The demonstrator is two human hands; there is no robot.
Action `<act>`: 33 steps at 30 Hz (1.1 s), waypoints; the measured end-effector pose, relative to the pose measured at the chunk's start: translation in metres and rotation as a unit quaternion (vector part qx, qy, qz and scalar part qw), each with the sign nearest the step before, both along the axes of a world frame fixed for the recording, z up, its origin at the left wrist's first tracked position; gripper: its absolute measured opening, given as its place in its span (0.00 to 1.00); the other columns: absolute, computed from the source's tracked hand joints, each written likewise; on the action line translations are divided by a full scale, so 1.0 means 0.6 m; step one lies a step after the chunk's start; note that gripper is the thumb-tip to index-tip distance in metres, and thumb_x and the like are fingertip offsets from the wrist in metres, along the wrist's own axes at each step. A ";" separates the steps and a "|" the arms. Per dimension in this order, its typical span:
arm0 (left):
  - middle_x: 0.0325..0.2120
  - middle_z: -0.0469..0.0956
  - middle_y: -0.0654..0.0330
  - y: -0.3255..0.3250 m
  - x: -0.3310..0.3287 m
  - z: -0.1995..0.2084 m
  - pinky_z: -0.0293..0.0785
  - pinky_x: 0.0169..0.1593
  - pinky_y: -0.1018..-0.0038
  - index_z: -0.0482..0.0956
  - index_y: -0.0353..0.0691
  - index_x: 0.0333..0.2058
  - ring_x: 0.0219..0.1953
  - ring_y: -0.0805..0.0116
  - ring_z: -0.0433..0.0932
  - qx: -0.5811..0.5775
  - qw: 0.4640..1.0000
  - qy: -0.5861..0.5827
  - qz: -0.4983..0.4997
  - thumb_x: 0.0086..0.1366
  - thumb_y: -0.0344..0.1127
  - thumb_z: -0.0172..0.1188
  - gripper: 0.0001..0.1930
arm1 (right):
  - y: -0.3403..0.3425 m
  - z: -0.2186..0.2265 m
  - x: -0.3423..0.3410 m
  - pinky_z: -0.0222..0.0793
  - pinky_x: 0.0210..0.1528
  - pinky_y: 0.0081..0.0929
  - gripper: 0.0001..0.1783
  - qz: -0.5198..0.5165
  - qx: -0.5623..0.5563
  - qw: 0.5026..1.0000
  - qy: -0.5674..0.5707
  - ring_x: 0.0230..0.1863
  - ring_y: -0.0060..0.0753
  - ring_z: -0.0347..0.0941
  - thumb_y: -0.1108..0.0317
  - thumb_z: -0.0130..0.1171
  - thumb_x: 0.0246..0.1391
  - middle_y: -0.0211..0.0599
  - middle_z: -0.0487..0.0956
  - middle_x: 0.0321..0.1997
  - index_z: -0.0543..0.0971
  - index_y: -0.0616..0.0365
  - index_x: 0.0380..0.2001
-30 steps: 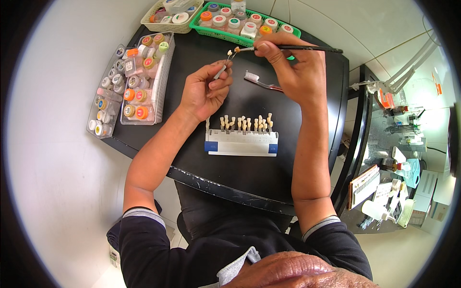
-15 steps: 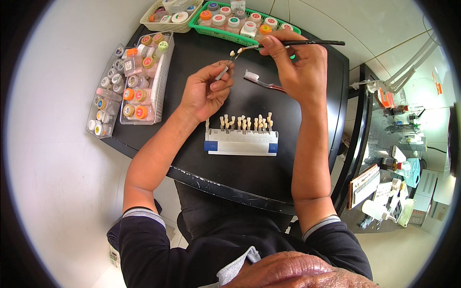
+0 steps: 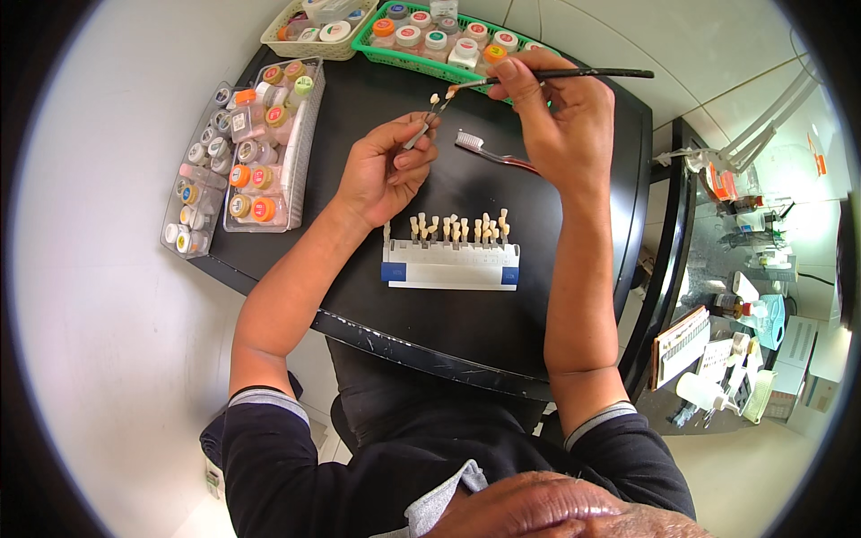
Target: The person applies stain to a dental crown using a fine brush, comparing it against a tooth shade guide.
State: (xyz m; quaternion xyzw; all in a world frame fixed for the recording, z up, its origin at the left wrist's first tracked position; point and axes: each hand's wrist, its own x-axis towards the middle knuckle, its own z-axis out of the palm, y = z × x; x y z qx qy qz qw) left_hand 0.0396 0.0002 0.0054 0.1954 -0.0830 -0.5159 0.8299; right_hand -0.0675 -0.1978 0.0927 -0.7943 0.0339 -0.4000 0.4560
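Observation:
My left hand [image 3: 387, 172] is closed around a small grey holder [image 3: 415, 137]. Two thin stems rise from it, carrying small tooth-shaped pieces [image 3: 435, 98] at their tips. In my right hand [image 3: 569, 130] is a slim paintbrush [image 3: 619, 73], pinched between thumb and fingers, its dark handle pointing right. The brush tip meets or nearly meets the right-hand tooth piece; exact contact is too small to tell. Below my hands lies a white and blue dental shade guide [image 3: 451, 269] with several tooth-coloured tabs [image 3: 456, 229] standing along its far edge.
A toothbrush [image 3: 484, 149] lies between my hands, partly behind my right wrist. Jars fill a green basket [image 3: 404, 59] at the back and clear boxes [image 3: 300, 166] at the left. A cream basket [image 3: 309, 51] sits back left. A side counter [image 3: 619, 417] with bottles stands right.
The brush and my right hand have shifted slightly, the handle end going a little right and up. My left hand stays nearly in place with its holder.

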 end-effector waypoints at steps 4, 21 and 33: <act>0.32 0.77 0.61 0.000 0.000 0.002 0.57 0.20 0.86 0.76 0.27 0.50 0.24 0.83 0.66 0.000 1.000 -0.002 -0.008 0.78 0.31 0.58 0.11 | 0.003 0.004 -0.005 0.74 0.28 0.24 0.13 0.005 0.010 1.000 0.014 0.29 0.27 0.88 0.60 0.72 0.68 0.35 0.90 0.27 0.92 0.59 0.36; 0.28 0.80 0.66 -0.006 -0.006 0.004 0.61 0.27 0.82 0.84 0.32 0.43 0.24 0.84 0.68 0.232 0.892 -0.350 0.166 0.74 0.31 0.63 0.08 | -0.004 -0.014 -0.012 0.74 0.32 0.19 0.14 -0.050 0.072 0.996 0.026 0.29 0.20 0.85 0.62 0.68 0.73 0.36 0.88 0.27 0.90 0.65 0.41; 0.20 0.73 0.72 0.003 0.030 -0.025 0.61 0.29 0.77 0.84 0.33 0.35 0.24 0.85 0.65 0.438 0.689 -0.535 0.217 0.69 0.31 0.65 0.06 | 0.004 -0.155 -0.013 0.79 0.38 0.23 0.14 0.232 0.311 0.902 0.191 0.36 0.23 0.83 0.61 0.64 0.76 0.33 0.84 0.35 0.83 0.64 0.47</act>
